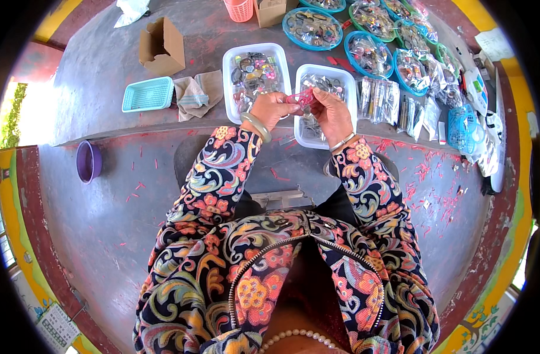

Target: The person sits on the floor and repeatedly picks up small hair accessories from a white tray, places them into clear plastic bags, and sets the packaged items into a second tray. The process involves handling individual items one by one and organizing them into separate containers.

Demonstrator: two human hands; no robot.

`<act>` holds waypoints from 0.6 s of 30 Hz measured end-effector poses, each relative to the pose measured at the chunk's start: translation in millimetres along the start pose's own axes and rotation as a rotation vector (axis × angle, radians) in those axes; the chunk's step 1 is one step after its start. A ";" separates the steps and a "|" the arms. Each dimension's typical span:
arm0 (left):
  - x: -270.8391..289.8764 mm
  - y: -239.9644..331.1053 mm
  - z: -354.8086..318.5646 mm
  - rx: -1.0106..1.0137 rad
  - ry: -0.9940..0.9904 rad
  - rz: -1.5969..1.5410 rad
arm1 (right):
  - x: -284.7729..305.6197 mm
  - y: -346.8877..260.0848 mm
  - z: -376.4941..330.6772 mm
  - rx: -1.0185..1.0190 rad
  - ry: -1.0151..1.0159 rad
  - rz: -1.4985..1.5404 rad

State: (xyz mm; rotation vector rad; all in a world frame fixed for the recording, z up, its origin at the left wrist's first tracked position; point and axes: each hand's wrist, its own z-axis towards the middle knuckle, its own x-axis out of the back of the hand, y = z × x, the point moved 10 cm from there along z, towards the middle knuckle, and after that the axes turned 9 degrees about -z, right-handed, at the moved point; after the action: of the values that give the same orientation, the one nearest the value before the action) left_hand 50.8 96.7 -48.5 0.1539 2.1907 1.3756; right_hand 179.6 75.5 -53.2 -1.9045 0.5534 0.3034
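Observation:
My left hand (272, 110) and my right hand (332, 113) meet above the table's near edge, both pinching a small pink item (304, 98) between the fingertips. What the item is exactly I cannot tell. Directly beneath it stands a white rectangular tray (302, 140) of small clear packets. A second white tray (228, 82), with colourful small pieces in it, sits just left of it, behind my left hand. A pale bangle circles my left wrist and a thin bracelet my right.
Round blue and green baskets (289, 34) of bagged trinkets line the back right. Clear packets (378, 97) lie right of the trays. A teal basket (147, 94), a folded cloth (195, 93) and an open cardboard box (161, 46) sit left. A purple bowl (88, 160) stands on the floor.

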 end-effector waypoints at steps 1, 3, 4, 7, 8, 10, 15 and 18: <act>1.6 -0.4 0.7 -0.005 0.007 0.026 | -0.5 1.5 0.0 -0.014 -0.008 0.019; -3.4 2.8 -1.4 0.012 -0.010 0.060 | -1.6 3.2 -0.4 -0.041 -0.023 0.059; -7.5 3.7 -3.5 0.032 -0.034 0.068 | -1.4 4.1 0.1 -0.045 -0.029 0.048; -10.9 -2.7 -4.0 0.061 -0.092 0.069 | -3.7 5.0 1.3 -0.042 -0.042 -0.024; -11.5 -5.2 -3.4 0.066 -0.110 0.065 | -6.2 2.8 1.2 -0.030 -0.039 -0.071; -9.3 -9.3 -1.5 0.080 -0.106 0.081 | -7.8 -3.0 1.5 0.015 -0.040 -0.180; -12.0 -5.3 -2.6 0.082 -0.067 -0.163 | -12.7 -15.9 -1.5 0.144 -0.033 -0.430; -5.0 -10.1 3.2 0.039 -0.040 -0.171 | -13.9 -16.3 -2.6 0.146 -0.022 -0.472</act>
State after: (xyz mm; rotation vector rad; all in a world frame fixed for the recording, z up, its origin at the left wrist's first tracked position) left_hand 58.5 92.7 -56.3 0.0077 2.1452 1.2257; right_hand 175.8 81.4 -32.8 -1.8230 0.0964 -0.0228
